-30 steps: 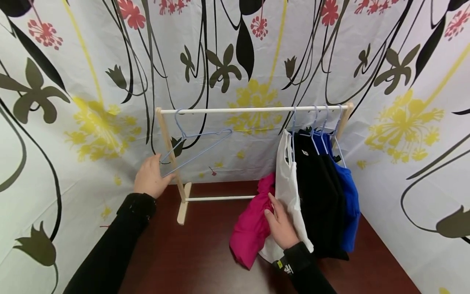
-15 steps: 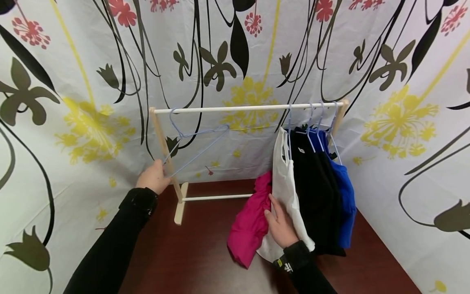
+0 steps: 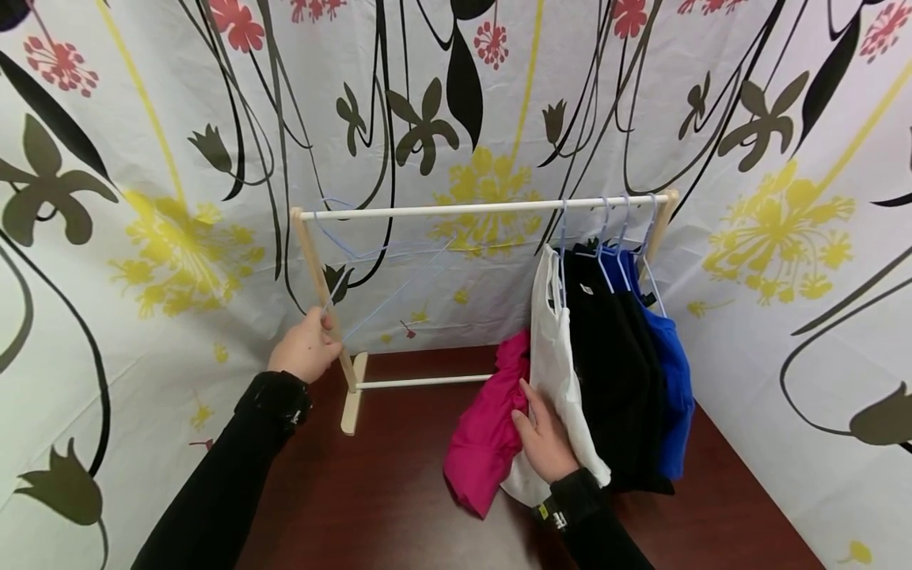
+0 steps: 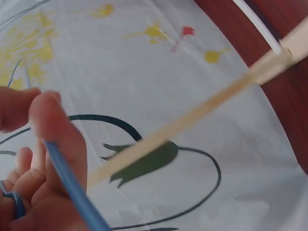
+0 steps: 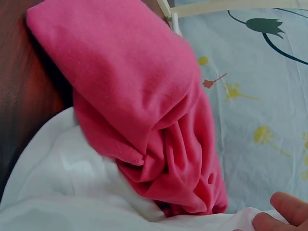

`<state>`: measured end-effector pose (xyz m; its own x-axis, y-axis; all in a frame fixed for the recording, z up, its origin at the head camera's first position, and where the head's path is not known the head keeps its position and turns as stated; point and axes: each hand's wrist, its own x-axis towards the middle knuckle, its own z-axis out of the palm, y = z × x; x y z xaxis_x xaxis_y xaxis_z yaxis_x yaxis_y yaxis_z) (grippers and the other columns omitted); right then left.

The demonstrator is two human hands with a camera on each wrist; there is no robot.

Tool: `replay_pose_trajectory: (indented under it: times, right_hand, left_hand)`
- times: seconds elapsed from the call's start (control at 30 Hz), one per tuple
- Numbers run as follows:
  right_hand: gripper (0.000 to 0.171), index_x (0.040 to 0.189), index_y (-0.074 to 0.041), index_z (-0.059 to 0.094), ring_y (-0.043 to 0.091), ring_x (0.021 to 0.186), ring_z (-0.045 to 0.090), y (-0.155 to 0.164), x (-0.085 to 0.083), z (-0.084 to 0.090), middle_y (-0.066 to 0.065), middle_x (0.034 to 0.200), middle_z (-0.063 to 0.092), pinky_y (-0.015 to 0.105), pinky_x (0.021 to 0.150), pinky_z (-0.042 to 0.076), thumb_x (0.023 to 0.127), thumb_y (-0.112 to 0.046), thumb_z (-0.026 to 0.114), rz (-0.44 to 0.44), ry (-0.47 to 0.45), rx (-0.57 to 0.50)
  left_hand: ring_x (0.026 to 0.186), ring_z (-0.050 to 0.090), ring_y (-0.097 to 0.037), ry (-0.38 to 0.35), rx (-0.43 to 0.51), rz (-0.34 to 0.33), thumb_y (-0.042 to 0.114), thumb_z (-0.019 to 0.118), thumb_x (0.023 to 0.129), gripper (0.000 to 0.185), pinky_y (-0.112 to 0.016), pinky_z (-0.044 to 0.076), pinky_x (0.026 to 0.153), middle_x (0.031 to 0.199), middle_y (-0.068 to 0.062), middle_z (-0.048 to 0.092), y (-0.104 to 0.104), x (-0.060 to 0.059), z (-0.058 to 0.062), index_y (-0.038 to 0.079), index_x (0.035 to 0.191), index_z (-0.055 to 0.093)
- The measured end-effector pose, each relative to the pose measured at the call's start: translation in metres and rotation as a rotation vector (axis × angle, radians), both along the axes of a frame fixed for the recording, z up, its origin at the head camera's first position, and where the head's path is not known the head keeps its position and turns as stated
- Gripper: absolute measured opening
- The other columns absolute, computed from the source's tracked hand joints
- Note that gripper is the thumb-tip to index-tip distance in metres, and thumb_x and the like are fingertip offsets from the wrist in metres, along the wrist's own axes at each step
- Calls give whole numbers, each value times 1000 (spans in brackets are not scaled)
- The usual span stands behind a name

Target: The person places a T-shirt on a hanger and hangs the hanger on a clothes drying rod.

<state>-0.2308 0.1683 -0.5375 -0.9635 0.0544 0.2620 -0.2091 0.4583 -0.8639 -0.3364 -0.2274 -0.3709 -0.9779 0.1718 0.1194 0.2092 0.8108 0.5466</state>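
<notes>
Left hand (image 3: 306, 348): clenched round the lower corner of the hanger (image 3: 370, 269); the blue wire is pinched between thumb and fingers (image 4: 53, 130) in the wrist view.
Hanger: blurred; hook seen at the left end of the rail (image 3: 456, 210), just beside the left post (image 3: 324, 301).
Right hand (image 3: 545, 439): grip released, fingers laid flat where the pink garment (image 3: 488, 439) meets the white shirt (image 3: 559, 372).
Pink garment: bunched on the desk (image 3: 385, 499), touched by the white shirt.
Rail, right end: white shirt, black shirt (image 3: 616, 372) and blue shirt (image 3: 673, 380) are hung close together.
Backdrop (image 3: 178, 158): flowered cloth is hung behind and at both sides.
</notes>
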Motion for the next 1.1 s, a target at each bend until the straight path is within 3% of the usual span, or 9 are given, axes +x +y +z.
replay_pose_trajectory:
  times: [0.2,0.33,0.47,0.83,0.93,1.1]
  right_hand:
    - [56,158,-15,35,31,149,25,-5,2,-2,15,161,31,48,116,27,106,-19,54,12,20,17]
    - [57,158,-14,34,30,149,25,-8,0,-3,15,161,30,46,115,28,105,-17,54,20,16,8]
    - [59,158,-13,34,31,149,25,-12,-4,-6,18,161,30,49,115,27,103,-13,57,17,11,7]
    - [60,157,-5,33,37,147,27,-32,-21,5,23,157,34,54,116,26,102,-12,56,11,-18,-4]
    - [59,154,1,36,40,144,33,-38,-32,8,26,153,39,54,114,29,100,-11,58,-8,10,63]
    - [56,147,6,45,40,137,43,-49,-62,11,26,146,47,51,111,34,96,-14,60,-22,-10,289]
  left_hand:
    - [69,65,-19,-29,143,-3,29,65,99,43,-37,47,61,89,-3,72,3,28,-11,6,127,43]
    - [70,63,-20,-66,202,-20,31,66,99,41,-37,45,61,79,0,69,11,46,-31,9,122,42]
    - [71,64,-22,-127,272,-9,25,71,96,41,-37,48,62,81,-2,69,22,59,-55,10,120,43]
    - [66,65,-24,-194,354,23,20,77,91,40,-37,49,62,77,-2,68,49,74,-108,10,117,48]
    - [64,64,-23,-195,347,20,21,76,91,39,-37,48,61,77,-1,67,56,76,-117,9,116,49]
    - [63,63,-21,-221,352,56,22,75,91,38,-37,47,60,78,-2,67,61,77,-129,9,114,48]
